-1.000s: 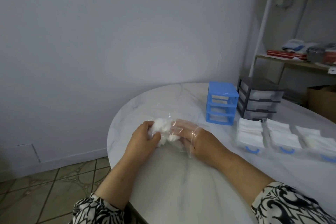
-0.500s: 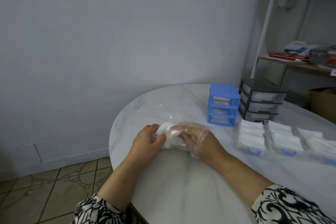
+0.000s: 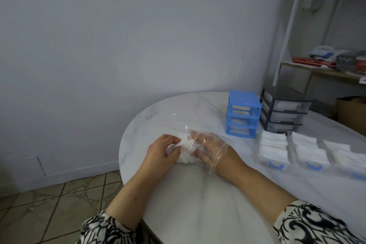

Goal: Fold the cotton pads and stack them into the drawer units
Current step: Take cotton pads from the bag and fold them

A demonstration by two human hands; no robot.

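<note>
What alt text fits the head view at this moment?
Two hands, the bare left hand and the clear-plastic-covered right hand, grip a crumpled white cotton wad on a round white marble table. A blue plastic drawer unit stands behind.

A home room: tiled floor (image 3: 59, 204), marble table (image 3: 198, 204), cluttered shelf (image 3: 316, 73).

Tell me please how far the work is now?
Done: three drawers lie out on the table, filled with folded pads. In hand: the left hand and the right hand, inside a clear bag, hold a white cotton bundle. Left: the blue unit has empty slots, so its drawers must go back.
</note>
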